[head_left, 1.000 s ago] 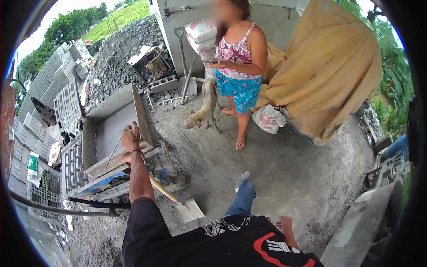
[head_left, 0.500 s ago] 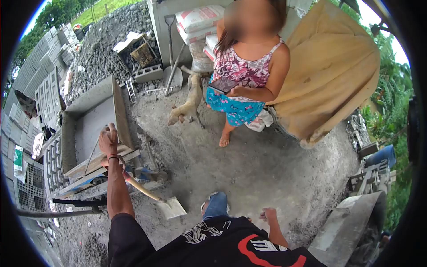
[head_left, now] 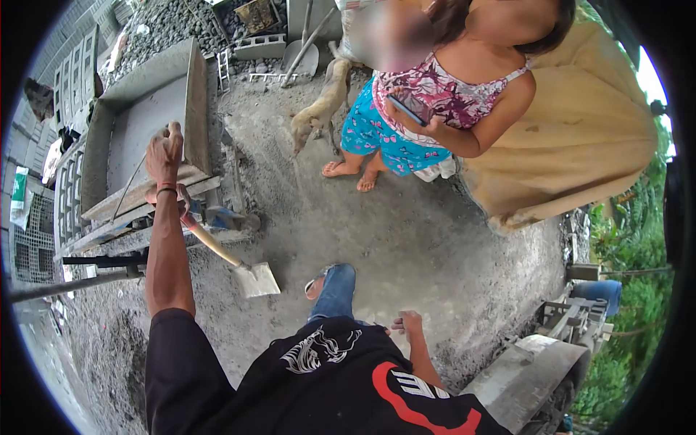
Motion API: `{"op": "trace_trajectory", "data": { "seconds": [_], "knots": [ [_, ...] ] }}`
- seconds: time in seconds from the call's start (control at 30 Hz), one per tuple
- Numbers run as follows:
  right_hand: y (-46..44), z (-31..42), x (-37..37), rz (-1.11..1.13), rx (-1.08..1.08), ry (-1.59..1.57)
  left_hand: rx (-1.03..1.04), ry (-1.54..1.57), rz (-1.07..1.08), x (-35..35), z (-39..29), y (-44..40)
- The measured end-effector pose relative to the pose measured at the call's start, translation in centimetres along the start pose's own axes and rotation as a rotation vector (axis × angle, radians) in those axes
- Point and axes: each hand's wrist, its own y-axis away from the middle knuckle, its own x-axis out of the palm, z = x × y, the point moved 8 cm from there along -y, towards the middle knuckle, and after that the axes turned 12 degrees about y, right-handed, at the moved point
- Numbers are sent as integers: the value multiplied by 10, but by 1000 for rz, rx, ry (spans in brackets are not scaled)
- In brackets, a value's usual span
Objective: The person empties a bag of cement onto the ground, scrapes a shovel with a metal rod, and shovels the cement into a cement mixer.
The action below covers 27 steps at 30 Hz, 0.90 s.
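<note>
My left hand [head_left: 165,154] reaches forward over the near edge of a shallow wooden box [head_left: 197,109] with a grey, flat inside. Its fingers are curled; what they grip, if anything, is hidden. A thin rod [head_left: 129,188] slants down beside this hand to the box edge. Close below my left wrist is the red grip of a shovel [head_left: 214,243], whose wooden handle runs down to a flat metal blade on the ground. My right hand [head_left: 408,322] hangs low at my right side, fingers loosely apart, with nothing seen in it.
A person [head_left: 453,94] in a floral top stands ahead holding a phone [head_left: 409,110]. Beside them is a tan dog [head_left: 321,109]. A brown tarp [head_left: 562,138] covers something at right. Hollow blocks [head_left: 76,80] stand at left; another shovel [head_left: 301,58] leans behind.
My view has tilted down and shifted, so the scene sits higher. The person ahead has turned and stepped, with the phone now tilted. My left hand stays over the box.
</note>
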Motion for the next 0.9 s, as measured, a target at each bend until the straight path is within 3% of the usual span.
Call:
{"op": "trace_trajectory", "data": {
  "seconds": [0.2, 0.3, 0.4, 0.43, 0.47, 0.5, 0.53, 0.57, 0.73, 0.9],
  "knots": [
    [2, -13, -16, -75, -1, -89, 165, 100, 39, 24, 6, -17],
    [2, -37, -39, -146, 0, -137, 457, 91, 165, 60, 20, -25],
    [11, -67, -68, -249, 56, -228, 807, -148, 186, 69, 62, -55],
    [14, -80, -74, -263, 61, -198, 225, 127, 229, 33, 17, -11],
    [19, -92, -80, -295, 85, -253, 157, 198, 178, 30, 12, -8],
    [22, -106, -83, -301, 137, -275, 396, 186, 182, 49, 43, -37],
    [22, -117, -83, -296, 184, -286, 219, 286, 238, 39, 22, -14],
    [23, -126, -84, -295, 196, -313, 330, 177, 220, 46, 33, -31],
    [32, -154, -77, -219, 369, -357, 320, 63, 219, 59, 29, -23],
    [22, -116, -83, -188, 383, -401, 300, 13, 213, 73, 23, -25]
  ]
}}
